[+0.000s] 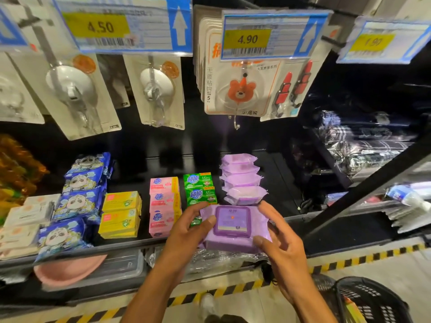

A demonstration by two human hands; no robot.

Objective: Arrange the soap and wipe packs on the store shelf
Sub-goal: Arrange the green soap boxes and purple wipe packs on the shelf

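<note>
A purple wipe pack (233, 231) with a hard flip lid is held flat at the front edge of the black shelf (130, 244). My left hand (186, 231) grips its left side, thumb on top. My right hand (279, 238) grips its right side. Behind it stands a row of several purple wipe packs (242, 180). To their left lie green soap packs (200, 190), pink soap packs (164, 201), yellow soap boxes (121, 213) and blue wipe packs (77, 201) in rows.
Hook packages (158, 92) hang above under price tags (121, 26). White boxes (25, 217) sit at the far left. A pink basin (67, 269) lies on the lower shelf. A black basket (368, 299) stands on the floor at the lower right.
</note>
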